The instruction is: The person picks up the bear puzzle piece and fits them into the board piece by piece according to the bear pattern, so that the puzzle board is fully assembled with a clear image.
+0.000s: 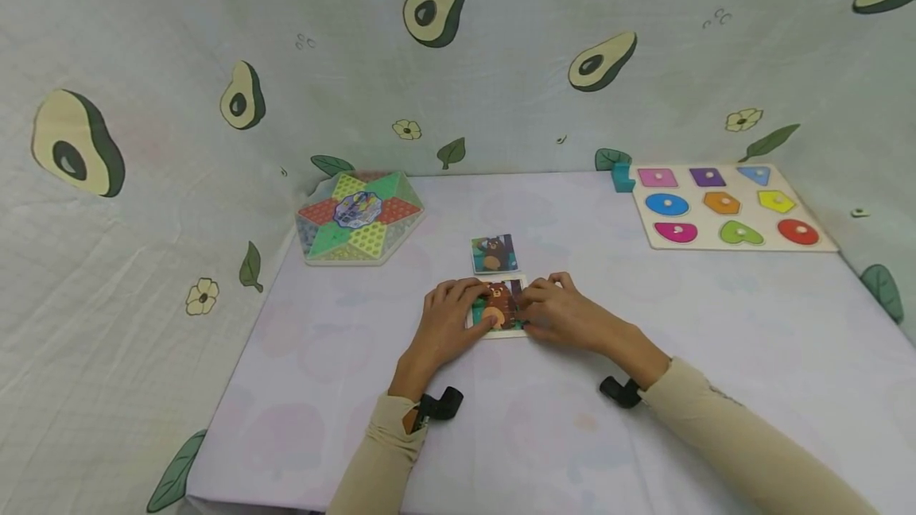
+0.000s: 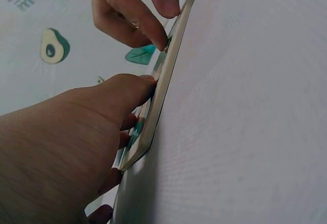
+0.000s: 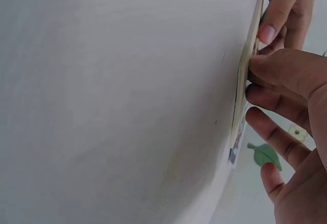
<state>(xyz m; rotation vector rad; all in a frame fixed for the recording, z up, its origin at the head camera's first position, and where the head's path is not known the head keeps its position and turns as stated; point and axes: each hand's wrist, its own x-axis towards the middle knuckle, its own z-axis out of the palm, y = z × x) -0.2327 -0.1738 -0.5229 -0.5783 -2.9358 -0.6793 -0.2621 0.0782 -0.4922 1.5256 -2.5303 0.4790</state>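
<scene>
A small square picture puzzle [image 1: 501, 304] with a brown bear and a pale frame lies on the table, in the middle of the head view. My left hand [image 1: 452, 318] holds its left side, thumb low on the picture and fingers higher up. On the right side, my right hand [image 1: 561, 312] has curled fingers gripping at the border and covering part of the picture. From the left wrist, the pale edge of the puzzle [image 2: 168, 75] shows beside the thumb [image 2: 135, 88]. A matching bear card [image 1: 494, 253] lies just beyond the puzzle.
A hexagonal patterned box [image 1: 360, 219] stands at the back left of the table [image 1: 529, 427]. At the back right, a shape board [image 1: 704, 225] with coloured knobbed pieces leans near a teal block [image 1: 622, 178]. An avocado-print cloth [image 1: 515, 86] hangs behind.
</scene>
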